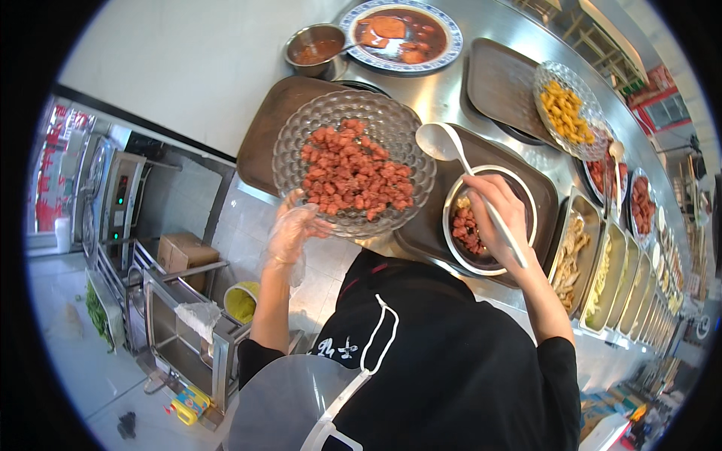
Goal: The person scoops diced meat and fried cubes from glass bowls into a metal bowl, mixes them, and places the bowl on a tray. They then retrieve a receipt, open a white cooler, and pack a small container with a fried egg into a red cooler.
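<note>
Steel counter (429, 94), clear bowl (293, 154) over edge, left hand (295, 224) pinching rim, right hand (493, 207) gripping spoon (438, 141)

Bright, cool white light is filling the room, seemingly from above. It is glinting off the silver stainless-steel counter (444, 98), the clear dimpled glass bowl (392, 129) and the glossy brown sauce (432, 49) at the far side. Two small green lights (119, 201) are glowing at left. Near, the short-sleeved black cloth top (459, 361) is swallowing fine detail. The fisheye lens is bending the counter's far edge and the row of rectangular steel pans (596, 328) at right, while detail is softening toward the black circular rim.
</note>
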`<action>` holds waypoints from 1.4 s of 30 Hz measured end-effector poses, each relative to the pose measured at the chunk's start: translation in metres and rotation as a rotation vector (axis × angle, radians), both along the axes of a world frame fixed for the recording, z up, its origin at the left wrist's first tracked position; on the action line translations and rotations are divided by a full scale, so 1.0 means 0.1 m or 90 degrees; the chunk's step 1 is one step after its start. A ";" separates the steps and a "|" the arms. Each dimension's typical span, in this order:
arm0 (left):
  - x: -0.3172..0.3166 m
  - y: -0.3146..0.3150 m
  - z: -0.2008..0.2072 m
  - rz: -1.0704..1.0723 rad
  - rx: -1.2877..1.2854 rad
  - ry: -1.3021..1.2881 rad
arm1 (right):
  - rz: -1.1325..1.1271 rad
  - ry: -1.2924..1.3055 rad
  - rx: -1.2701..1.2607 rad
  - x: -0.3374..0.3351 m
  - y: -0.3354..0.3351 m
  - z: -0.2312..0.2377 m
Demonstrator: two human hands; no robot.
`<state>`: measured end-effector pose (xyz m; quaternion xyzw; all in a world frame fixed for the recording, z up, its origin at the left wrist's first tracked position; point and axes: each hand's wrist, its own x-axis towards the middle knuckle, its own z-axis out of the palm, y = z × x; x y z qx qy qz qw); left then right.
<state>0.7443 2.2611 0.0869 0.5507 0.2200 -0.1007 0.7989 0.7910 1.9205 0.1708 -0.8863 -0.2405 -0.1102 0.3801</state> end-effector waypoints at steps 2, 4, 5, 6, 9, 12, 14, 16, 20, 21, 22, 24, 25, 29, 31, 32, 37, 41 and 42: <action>0.01 0.00 0.02 -0.009 0.005 0.008 | 0.041 -0.053 -0.064 0.18 0.19 -0.08; 0.03 -0.02 0.04 -0.019 0.006 -0.002 | 0.072 -0.117 -0.146 0.32 0.35 -0.16; 0.04 -0.03 0.06 -0.019 0.004 -0.004 | 0.091 -0.140 -0.188 0.35 0.41 -0.17; 0.04 -0.04 0.08 -0.019 0.001 -0.012 | 0.102 -0.129 -0.242 0.34 0.47 -0.19; 0.07 -0.06 0.15 -0.025 0.001 -0.015 | 0.137 -0.026 -0.228 0.18 0.59 -0.18; 0.11 -0.07 0.23 -0.029 0.013 -0.012 | 0.104 0.185 -0.026 0.10 0.67 -0.18; 0.14 -0.09 0.26 -0.036 0.015 -0.011 | 0.051 0.408 0.147 0.12 0.70 -0.21; 0.16 -0.10 0.29 -0.049 0.005 -0.023 | -0.018 0.544 0.310 0.20 0.73 -0.26; 0.14 -0.10 0.28 -0.050 -0.002 -0.028 | -0.091 0.665 0.455 0.29 0.63 -0.31; 0.14 -0.10 0.27 -0.049 0.002 -0.026 | -0.123 0.684 0.470 0.30 0.59 -0.31; 0.13 -0.10 0.26 -0.047 0.006 -0.024 | -0.132 0.679 0.482 0.29 0.56 -0.31; 0.11 -0.10 0.23 -0.034 -0.001 -0.023 | -0.099 0.656 0.468 0.28 0.52 -0.30; 0.10 -0.10 0.22 -0.029 -0.005 -0.025 | -0.085 0.639 0.465 0.27 0.52 -0.30; 0.07 -0.09 0.19 -0.034 -0.026 -0.038 | -0.093 0.592 0.446 0.26 0.51 -0.25; 0.05 -0.09 0.18 -0.026 -0.026 -0.032 | -0.100 0.570 0.464 0.28 0.50 -0.21; 0.05 -0.09 0.17 -0.022 -0.020 -0.026 | -0.098 0.570 0.483 0.29 0.49 -0.18; 0.02 -0.11 0.13 -0.003 -0.015 -0.004 | -0.066 0.521 0.549 0.29 0.34 0.00; 0.01 -0.10 0.11 -0.003 -0.022 -0.010 | -0.105 0.436 0.578 0.14 -0.05 0.18; 0.01 -0.10 0.11 -0.002 -0.025 -0.011 | -0.144 0.403 0.552 0.07 -0.17 0.21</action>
